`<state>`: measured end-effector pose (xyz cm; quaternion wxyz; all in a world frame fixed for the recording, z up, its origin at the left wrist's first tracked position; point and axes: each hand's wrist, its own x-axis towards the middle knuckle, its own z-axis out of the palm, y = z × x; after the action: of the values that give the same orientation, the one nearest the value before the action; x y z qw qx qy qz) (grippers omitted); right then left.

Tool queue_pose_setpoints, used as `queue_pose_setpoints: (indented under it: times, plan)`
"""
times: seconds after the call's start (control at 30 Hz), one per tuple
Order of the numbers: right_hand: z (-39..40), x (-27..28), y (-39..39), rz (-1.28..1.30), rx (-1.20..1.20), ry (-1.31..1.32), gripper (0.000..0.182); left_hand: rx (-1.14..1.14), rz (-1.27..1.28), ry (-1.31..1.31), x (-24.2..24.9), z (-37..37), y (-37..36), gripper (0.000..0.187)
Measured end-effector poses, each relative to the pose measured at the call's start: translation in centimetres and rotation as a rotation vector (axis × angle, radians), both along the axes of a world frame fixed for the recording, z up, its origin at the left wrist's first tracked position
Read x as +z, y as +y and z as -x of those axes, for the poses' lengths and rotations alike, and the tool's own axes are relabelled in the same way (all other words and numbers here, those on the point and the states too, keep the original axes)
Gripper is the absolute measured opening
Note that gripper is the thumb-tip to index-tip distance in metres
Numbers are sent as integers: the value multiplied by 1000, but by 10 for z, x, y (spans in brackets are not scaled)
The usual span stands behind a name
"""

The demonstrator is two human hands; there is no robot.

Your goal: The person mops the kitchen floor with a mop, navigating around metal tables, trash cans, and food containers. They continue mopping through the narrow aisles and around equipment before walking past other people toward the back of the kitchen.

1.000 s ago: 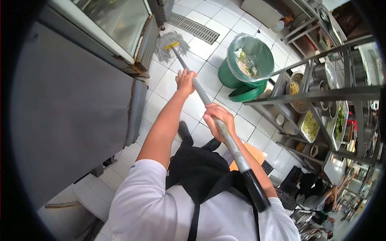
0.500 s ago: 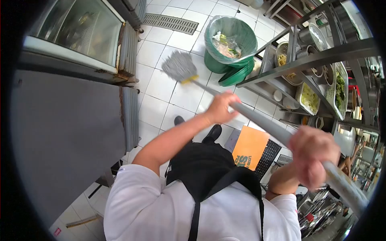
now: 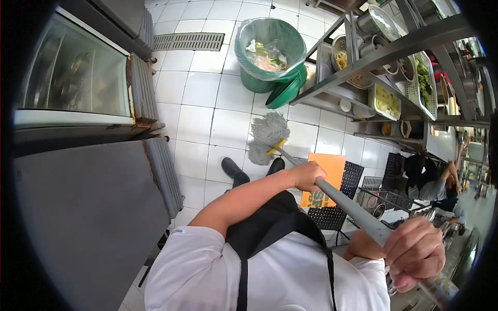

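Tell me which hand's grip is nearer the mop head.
The left hand: it holds the grey handle between the mop head and the right hand, whose grip is farther up.

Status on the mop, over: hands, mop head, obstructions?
Left hand and right hand closed on long grey handle. Grey string mop head on white floor tiles. Possible snags: black boots close by, round green plastic bin beyond.
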<state>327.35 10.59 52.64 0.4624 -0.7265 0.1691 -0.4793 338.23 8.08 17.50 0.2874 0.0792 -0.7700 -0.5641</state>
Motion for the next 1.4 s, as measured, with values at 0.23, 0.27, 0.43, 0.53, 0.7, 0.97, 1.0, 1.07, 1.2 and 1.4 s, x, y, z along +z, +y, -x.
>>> queue_pose_setpoints:
  times: [0.23, 0.27, 0.43, 0.53, 0.7, 0.97, 1.0, 1.07, 1.2, 1.4]
  plan:
    - [-35, -40, 14, 98, -47, -194, 23, 84, 197, -172, -20, -102, -41, 17]
    - [-49, -53, 10, 127, -43, -210, 24, 132, 281, -225, -28, -121, -51, 15]
    - [-124, -137, -1, 89, -388, -134, 23, 366, 284, -312, -79, -220, -118, 8]
    - [-163, -218, -22, 79, -416, -45, 3, 656, 259, -556, -124, -284, -154, 19]
    - [-237, -286, -41, -70, -353, 173, 4, 920, 77, -1003, -133, -355, -156, 56]
    - [-244, -142, -68, 7, -406, 109, 5, 1046, 230, -431, -43, -337, -136, 27]
    - [-247, -123, -66, 8, -372, 11, 8, 1038, 210, -381, -34, -332, -127, 22]
    - [-258, -96, -57, 56, -315, -164, 18, 900, 102, -300, -18, -327, -110, 26]
    - [-263, -62, -76, 159, -27, -221, 28, 704, 212, -60, -10, -325, -105, 40]
    - [-289, -87, -124, 174, 16, -358, 32, 895, 280, -61, -22, -348, -155, 29]
